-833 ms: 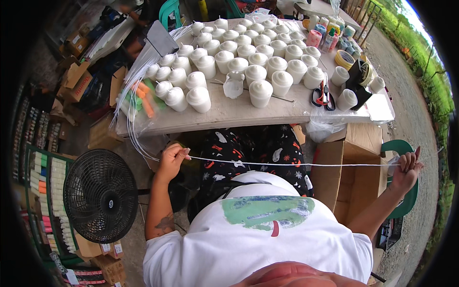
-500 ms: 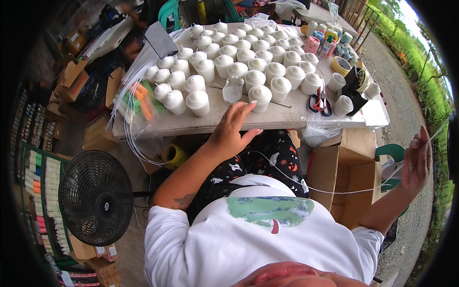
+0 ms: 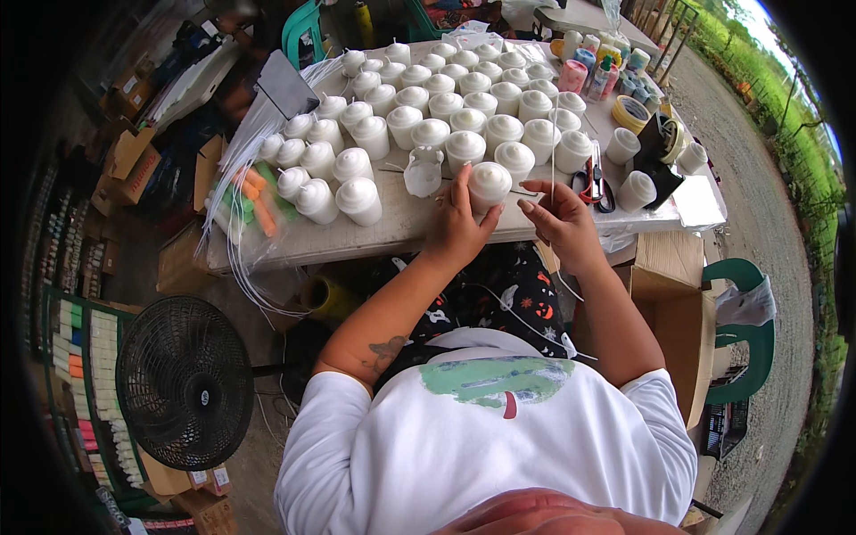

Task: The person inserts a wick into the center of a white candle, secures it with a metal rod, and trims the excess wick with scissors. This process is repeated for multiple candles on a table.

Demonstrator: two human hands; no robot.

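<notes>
A white pillar candle [image 3: 489, 185] with a domed top stands near the table's front edge. My left hand [image 3: 458, 218] is closed round its left side, fingers behind and thumb in front. Just right of the candle, my right hand [image 3: 566, 227] holds a thin white cord [image 3: 555, 134], which rises from the fingers and also hangs below the hand. My right thumb and forefinger point toward the candle, a small gap away. Rows of similar white candles [image 3: 430, 134] fill the table beyond. A torn, translucent white cup-like piece [image 3: 423, 174] lies left of my left hand.
Red-handled scissors [image 3: 596, 187], tape rolls [image 3: 630, 113] and paint bottles [image 3: 602, 76] are on the right of the table [image 3: 401, 234]. A bundle of white cords [image 3: 234, 178] hangs over its left end. A black fan [image 3: 183, 382] stands at left, an open cardboard box [image 3: 669, 312] at right.
My right hand has come in from the far right to beside the candle, bringing the cord. My left hand has moved right and closed round the candle.
</notes>
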